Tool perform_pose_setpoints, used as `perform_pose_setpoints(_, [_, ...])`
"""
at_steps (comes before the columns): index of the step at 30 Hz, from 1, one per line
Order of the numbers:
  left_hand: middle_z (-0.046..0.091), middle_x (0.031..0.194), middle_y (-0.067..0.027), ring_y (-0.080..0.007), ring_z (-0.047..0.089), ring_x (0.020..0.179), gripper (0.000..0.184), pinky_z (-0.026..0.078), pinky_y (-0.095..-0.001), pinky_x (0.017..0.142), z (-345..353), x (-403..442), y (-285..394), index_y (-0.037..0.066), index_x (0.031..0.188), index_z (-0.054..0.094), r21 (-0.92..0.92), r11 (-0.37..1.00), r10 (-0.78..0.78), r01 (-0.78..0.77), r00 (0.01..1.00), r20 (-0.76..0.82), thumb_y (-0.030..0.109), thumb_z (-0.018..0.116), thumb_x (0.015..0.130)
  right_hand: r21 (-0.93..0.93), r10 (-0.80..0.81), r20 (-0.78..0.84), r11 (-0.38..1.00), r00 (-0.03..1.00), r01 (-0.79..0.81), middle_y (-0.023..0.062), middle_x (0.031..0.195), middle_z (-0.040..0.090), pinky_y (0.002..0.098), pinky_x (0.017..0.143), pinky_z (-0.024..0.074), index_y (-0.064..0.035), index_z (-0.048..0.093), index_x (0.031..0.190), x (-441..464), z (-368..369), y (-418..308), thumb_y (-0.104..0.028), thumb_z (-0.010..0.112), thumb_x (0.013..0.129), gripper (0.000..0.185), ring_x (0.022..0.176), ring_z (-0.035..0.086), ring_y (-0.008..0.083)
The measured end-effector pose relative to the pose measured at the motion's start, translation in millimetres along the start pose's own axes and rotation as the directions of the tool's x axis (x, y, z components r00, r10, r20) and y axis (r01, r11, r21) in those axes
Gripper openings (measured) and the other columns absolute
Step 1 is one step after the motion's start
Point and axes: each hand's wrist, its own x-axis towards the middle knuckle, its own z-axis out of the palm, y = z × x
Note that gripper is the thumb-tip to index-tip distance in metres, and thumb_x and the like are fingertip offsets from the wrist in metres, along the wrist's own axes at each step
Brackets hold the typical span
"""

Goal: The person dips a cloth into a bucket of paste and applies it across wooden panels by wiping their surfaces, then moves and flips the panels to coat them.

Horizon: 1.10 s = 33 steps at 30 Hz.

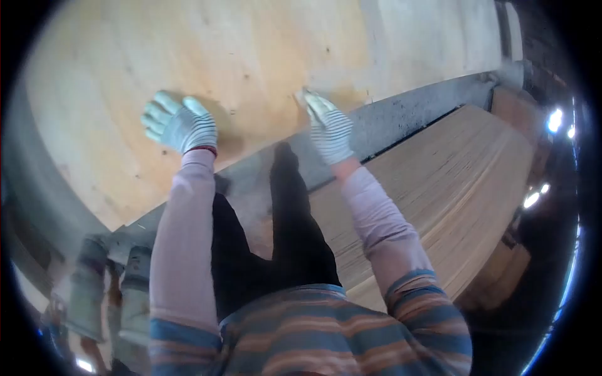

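Note:
A wide plywood sheet (269, 44) with small dark knots lies in front of me. My left hand (179, 122), in a pale glove with a striped back, is at the sheet's left part with its fingers stretched out; nothing shows in it. Near the sheet's front edge, my right hand (328, 122) wears a matching striped glove. Its fingers are pressed together and point down at the wood. A small pale edge shows at the fingertips, too blurred to name. Whether the left palm touches the wood cannot be made out.
A grey metal ledge (414, 109) runs under the sheet's front edge. On my right stands a tall stack of thin wood sheets (433, 182). Grey cylindrical parts (136, 276) are at lower left. Bright lights (555, 120) show at the far right.

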Motion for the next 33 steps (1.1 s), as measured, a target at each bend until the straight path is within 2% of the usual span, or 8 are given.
perform_pose_setpoints(3, [0.048, 0.133, -0.0193, -0.0372, 0.042, 0.125, 0.057, 0.031, -0.0536, 0.104, 12, 13, -58, 0.006, 0.133, 0.048, -0.26, 0.914, 0.315, -0.313, 0.949, -0.035, 0.032, 0.056, 0.084, 0.358, 0.557, 0.334, 0.672, 0.76, -0.649, 0.013, 0.122, 0.064, 0.039, 0.09, 0.0519, -0.0059, 0.062, 0.122, -18, -13, -15, -0.012, 0.062, 0.086, 0.037, 0.109, 0.063, 0.027])
perform_pose_setpoints(6, [0.05, 0.133, -0.0177, -0.0357, 0.042, 0.128, 0.054, 0.03, -0.0536, 0.106, 12, 28, -170, 0.01, 0.134, 0.049, -0.202, 0.896, 0.415, -0.396, 0.908, 0.058, 0.034, 0.055, 0.086, 0.663, 0.566, 0.213, 0.515, 0.796, -0.543, 0.0144, 0.119, 0.065, 0.0366, 0.089, 0.0517, -0.0032, 0.064, 0.118, -1, -11, -74, -0.015, 0.063, 0.088, 0.032, 0.107, 0.064, 0.0254])
perform_pose_setpoints(9, [0.048, 0.135, -0.0215, -0.0398, 0.045, 0.125, 0.059, 0.035, -0.0514, 0.103, 26, 41, -296, 0.009, 0.14, 0.042, -0.067, 0.985, -0.159, 0.161, 0.987, 0.025, 0.038, 0.049, 0.089, 0.349, 0.177, -0.049, 0.925, 0.983, -0.15, 0.0158, 0.116, 0.065, 0.0339, 0.087, 0.0519, -0.0015, 0.066, 0.114, 25, 25, -74, -0.012, 0.064, 0.089, 0.027, 0.103, 0.064, 0.0222])
perform_pose_setpoints(13, [0.049, 0.134, -0.0255, -0.0422, 0.051, 0.118, 0.063, 0.04, -0.0504, 0.1, 32, 48, -324, 0.007, 0.144, 0.035, -0.009, 0.769, -0.631, 0.64, 0.76, 0.156, 0.045, 0.042, 0.094, 0.492, 0.476, 0.084, 0.744, 0.876, -0.452, 0.0145, 0.111, 0.068, 0.0285, 0.086, 0.0521, -0.0034, 0.067, 0.114, 84, 61, -84, -0.002, 0.063, 0.088, 0.027, 0.099, 0.065, 0.0169])
perform_pose_setpoints(18, [0.056, 0.118, -0.0274, -0.0417, 0.057, 0.106, 0.06, 0.046, -0.0503, 0.091, 32, 48, -332, 0.004, 0.141, 0.038, 0.008, 0.811, -0.582, 0.585, 0.804, 0.123, 0.043, 0.04, 0.095, 0.377, 0.263, -0.251, 0.913, 0.932, -0.156, 0.0129, 0.112, 0.068, 0.0311, 0.088, 0.0528, -0.0067, 0.066, 0.118, 22, 125, -199, -0.002, 0.062, 0.089, 0.03, 0.099, 0.066, 0.021])
perform_pose_setpoints(28, [0.064, 0.104, -0.026, -0.0436, 0.06, 0.099, 0.054, 0.047, -0.0499, 0.089, 40, 73, -377, -0.003, 0.117, 0.057, -0.191, 0.752, -0.556, 0.631, 0.763, 0.331, 0.041, 0.034, 0.098, 0.081, -0.257, 0.451, 0.965, 0.855, 0.248, 0.0158, 0.109, 0.067, 0.0339, 0.093, 0.0508, -0.0064, 0.064, 0.123, 23, 110, -281, -0.01, 0.062, 0.085, 0.039, 0.1, 0.066, 0.0287])
perform_pose_setpoints(29, [0.065, 0.101, -0.024, -0.0437, 0.06, 0.098, 0.054, 0.047, -0.0497, 0.087, 42, 82, -379, -0.001, 0.108, 0.061, -0.228, 0.735, -0.561, 0.639, 0.762, 0.324, 0.043, 0.031, 0.099, 0.409, 0.246, 0.567, 0.745, 0.786, -0.528, 0.0122, 0.112, 0.067, 0.0289, 0.091, 0.0508, -0.0051, 0.066, 0.119, 34, 110, -281, -0.017, 0.062, 0.091, 0.031, 0.101, 0.066, 0.0217])
perform_pose_setpoints(33, [0.065, 0.102, -0.0208, -0.0406, 0.061, 0.096, 0.051, 0.048, -0.0483, 0.08, 55, 101, -372, 0.004, 0.1, 0.059, -0.335, 0.633, -0.595, 0.698, 0.716, 0.365, 0.044, 0.026, 0.101, 0.581, 0.17, 0.289, 0.752, 0.942, -0.313, 0.0097, 0.114, 0.067, 0.0339, 0.093, 0.0501, -0.0015, 0.063, 0.121, 189, 110, -303, -0.023, 0.062, 0.092, 0.036, 0.104, 0.064, 0.0196])
